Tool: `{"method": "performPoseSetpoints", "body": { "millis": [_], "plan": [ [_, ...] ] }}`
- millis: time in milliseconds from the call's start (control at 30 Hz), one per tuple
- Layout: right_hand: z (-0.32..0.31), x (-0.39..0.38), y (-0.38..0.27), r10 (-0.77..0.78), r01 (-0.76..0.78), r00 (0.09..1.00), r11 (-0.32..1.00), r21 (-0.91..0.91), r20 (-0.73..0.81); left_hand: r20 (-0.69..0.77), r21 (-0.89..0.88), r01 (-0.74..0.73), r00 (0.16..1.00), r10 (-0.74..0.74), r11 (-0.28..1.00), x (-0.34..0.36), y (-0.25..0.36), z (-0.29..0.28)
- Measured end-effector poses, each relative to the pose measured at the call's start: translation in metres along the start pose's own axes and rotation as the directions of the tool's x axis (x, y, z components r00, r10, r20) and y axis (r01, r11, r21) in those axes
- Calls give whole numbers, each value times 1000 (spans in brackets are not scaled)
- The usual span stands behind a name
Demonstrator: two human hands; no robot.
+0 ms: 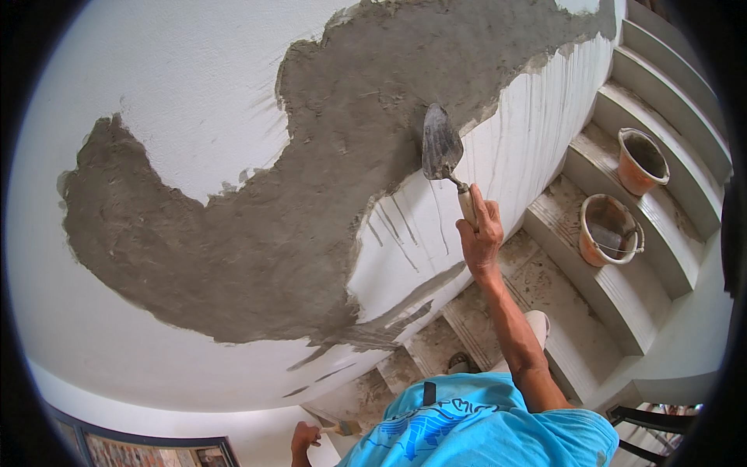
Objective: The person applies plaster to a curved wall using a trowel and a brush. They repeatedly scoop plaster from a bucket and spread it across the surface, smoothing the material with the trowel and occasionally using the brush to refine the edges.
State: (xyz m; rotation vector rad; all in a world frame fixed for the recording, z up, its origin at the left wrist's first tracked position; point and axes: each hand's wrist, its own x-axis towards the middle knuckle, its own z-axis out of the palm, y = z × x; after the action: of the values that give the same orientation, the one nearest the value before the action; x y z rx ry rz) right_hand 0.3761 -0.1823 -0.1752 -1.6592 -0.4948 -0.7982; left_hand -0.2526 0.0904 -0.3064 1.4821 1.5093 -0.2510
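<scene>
Grey cement plaster spread in a broad, rough band across the white wall, wet-looking, with thin runs streaking down the bare paint below.

Low at the bottom edge, left hand closed around a small wooden-handled tool, perhaps a brush; head not clear enough to name. Held down by the hip, well apart from the wall work.

Further right, right hand clamped on the wooden handle of a pointed trowel, blade flat against the lower edge of the plaster patch, tip upward. Looks like the spreading step, partway through: much wall beneath left uncovered. Next stroke likely calls for steady pressure and a slight blade tilt, to press mortar on rather than scrape it off.

At far right, spattered stair steps carrying two orange buckets, one a step above the other, within reach for reloading.
</scene>
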Motion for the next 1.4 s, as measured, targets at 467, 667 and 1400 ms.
{"method": "performPoseSetpoints", "body": {
  "millis": [467, 667, 1400],
  "plan": [
    [18, 1, -64, -203, 204, 975, 979, -6, 86, 33, 20, -34, 999, 33, 999, 3, -4, 5],
    [8, 30, -56, -104, 105, 994, 994, 16, -36, 30, 18, 6, 1000, -6, 1000, -1, -15, 12],
    [19, 12, -68, -184, 187, 980, 982, -29, 71, 36, 31, 43, 998, -44, 999, -7, -17, 35]
  ]
}}
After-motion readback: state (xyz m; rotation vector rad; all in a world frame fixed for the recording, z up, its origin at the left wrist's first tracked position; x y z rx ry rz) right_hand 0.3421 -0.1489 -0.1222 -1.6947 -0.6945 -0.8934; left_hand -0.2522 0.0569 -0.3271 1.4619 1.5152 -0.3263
